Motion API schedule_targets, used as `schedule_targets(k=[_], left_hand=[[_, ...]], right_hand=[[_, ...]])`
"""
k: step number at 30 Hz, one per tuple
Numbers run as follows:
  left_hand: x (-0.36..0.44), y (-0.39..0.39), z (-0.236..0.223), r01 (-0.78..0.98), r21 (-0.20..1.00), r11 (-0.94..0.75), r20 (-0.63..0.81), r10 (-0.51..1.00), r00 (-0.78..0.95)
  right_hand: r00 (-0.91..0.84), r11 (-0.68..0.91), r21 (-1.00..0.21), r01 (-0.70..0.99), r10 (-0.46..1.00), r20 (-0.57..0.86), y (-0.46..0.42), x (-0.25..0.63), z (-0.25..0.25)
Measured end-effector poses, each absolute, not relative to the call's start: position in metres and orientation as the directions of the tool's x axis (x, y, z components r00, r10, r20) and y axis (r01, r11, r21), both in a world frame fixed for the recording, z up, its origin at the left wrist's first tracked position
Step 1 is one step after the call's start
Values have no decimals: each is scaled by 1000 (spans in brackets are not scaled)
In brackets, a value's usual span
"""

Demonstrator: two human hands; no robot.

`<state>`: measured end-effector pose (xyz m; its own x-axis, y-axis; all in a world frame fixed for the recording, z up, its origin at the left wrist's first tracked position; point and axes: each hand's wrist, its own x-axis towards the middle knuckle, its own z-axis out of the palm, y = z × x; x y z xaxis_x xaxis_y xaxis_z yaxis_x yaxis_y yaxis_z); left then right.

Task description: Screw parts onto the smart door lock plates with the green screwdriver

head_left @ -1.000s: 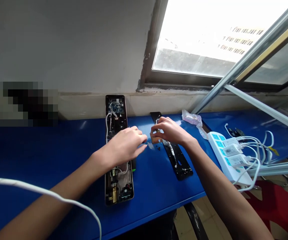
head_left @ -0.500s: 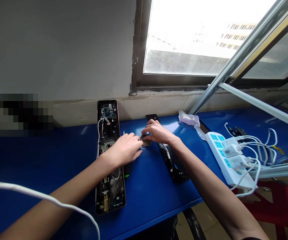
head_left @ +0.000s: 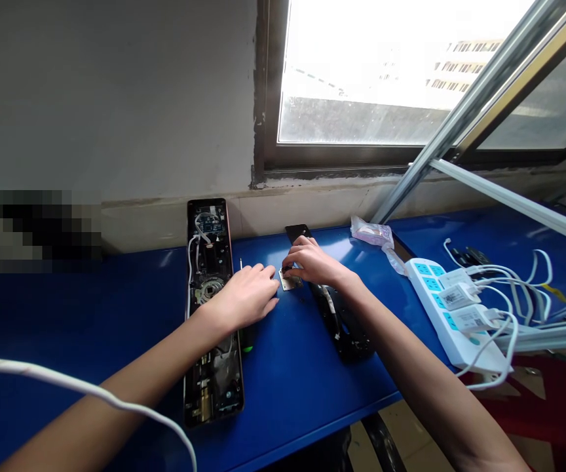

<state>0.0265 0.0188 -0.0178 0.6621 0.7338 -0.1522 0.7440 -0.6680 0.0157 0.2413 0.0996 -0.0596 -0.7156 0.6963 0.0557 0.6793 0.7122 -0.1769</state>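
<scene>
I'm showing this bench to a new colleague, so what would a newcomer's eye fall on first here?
The bright window dominates the upper right, above a blue workbench. On the bench, the left hand reaches across an opened smart door lock with exposed wiring, while the right hand is at a small metal plate. At right, white chargers crowd a white power strip.

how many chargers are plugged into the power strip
3, all white, in a row along the right side of the power strip: the far charger, the middle charger, the near charger. Others could be hidden behind the cables.
</scene>
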Motion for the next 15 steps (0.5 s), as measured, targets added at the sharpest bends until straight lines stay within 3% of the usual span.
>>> schedule_targets(k=[15], left_hand=[[27,17,-17,739,-12,-673,-166,730,662]], right_hand=[[-739,732,-224,643,670,68,80,251,-58]])
